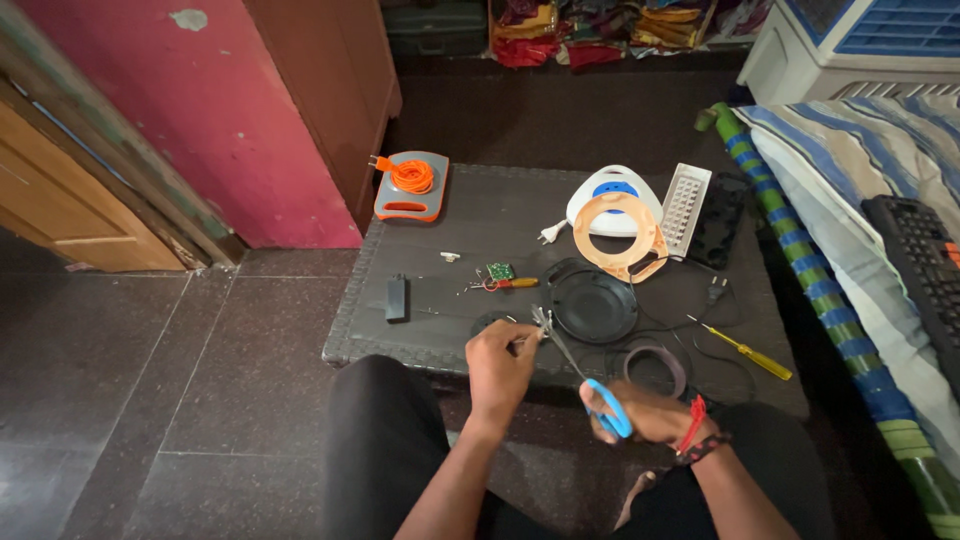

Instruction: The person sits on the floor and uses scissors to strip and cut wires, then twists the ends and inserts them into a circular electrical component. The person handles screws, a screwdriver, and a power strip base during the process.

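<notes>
My right hand (640,412) grips blue-handled scissors (585,372), blades pointing up-left over the near edge of a dark low table (480,225). My left hand (500,362) is closed on a thin black wire (525,343) whose end meets the scissor tips. Just beyond the tips lies a round black reel cover (592,302). A dark ring (655,365) sits right of the scissors.
On the table: an orange cord reel on a grey base (410,185), a white and peach reel housing (615,220), a white perforated panel (686,208), a small green circuit board (499,271), a black block (397,297), a yellow screwdriver (745,350). A striped mattress (850,200) with a keyboard (920,270) is right.
</notes>
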